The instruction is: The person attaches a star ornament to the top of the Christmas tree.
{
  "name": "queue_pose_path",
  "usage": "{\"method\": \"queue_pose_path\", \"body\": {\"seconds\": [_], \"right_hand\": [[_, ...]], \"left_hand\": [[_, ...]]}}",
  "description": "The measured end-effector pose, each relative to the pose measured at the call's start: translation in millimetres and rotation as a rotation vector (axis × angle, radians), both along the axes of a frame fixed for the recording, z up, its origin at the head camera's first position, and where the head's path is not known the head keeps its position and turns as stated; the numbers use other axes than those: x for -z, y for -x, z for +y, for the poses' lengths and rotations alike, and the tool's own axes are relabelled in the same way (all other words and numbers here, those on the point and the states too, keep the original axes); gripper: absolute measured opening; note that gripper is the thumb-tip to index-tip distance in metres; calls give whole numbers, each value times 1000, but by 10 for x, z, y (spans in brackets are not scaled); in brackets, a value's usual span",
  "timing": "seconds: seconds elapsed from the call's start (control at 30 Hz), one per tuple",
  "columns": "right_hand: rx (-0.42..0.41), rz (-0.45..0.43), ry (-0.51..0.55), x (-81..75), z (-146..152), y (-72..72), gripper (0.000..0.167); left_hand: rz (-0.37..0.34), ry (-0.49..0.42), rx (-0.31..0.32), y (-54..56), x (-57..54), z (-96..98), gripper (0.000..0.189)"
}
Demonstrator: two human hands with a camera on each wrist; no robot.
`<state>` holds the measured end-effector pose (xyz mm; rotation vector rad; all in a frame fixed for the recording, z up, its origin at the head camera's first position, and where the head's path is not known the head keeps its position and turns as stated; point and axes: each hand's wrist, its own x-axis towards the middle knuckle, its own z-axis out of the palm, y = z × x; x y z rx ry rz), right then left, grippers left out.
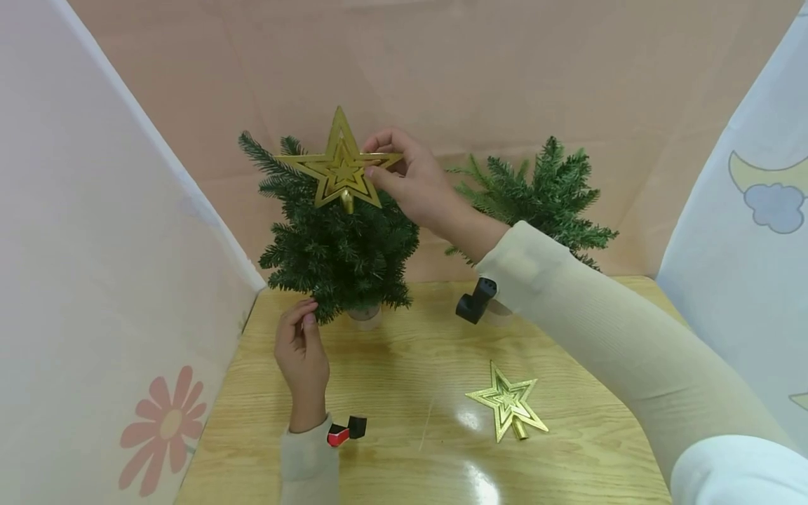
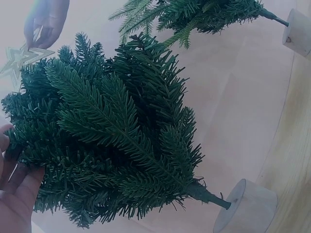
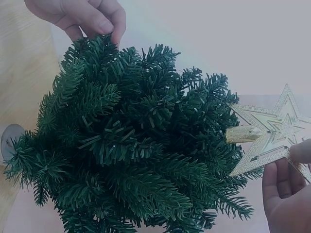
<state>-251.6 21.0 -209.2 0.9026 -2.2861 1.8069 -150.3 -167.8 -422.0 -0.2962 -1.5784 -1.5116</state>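
My right hand [image 1: 416, 179] pinches one arm of a gold star tree topper [image 1: 343, 170] between thumb and fingers. The star stands upright at the crown of the left small artificial Christmas tree [image 1: 341, 252]. Its hollow socket [image 3: 243, 134] points down toward the top branches in the right wrist view. My left hand [image 1: 301, 351] pinches the tip of a lower left branch [image 3: 95, 48] of that tree. A round pale wooden base [image 2: 247, 206] carries the tree's short trunk.
A second small Christmas tree [image 1: 536, 189] stands at the back right, partly behind my right forearm. Another gold star topper [image 1: 508, 400] lies on the wood-grain table [image 1: 391, 421] at the front right. Cloth walls [image 1: 158, 245] enclose the sides and back.
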Motion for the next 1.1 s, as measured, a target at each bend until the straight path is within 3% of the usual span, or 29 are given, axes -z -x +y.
{"method": "queue_pose_path", "body": {"seconds": [0.43,1.1], "right_hand": [[-5,81,-58,75,-9,44,15],[-25,93,-73,98,-39,53,20]], "left_hand": [[-14,16,-7,-8,-5,7,17],[2,13,-10,8,21,-3,17]]}}
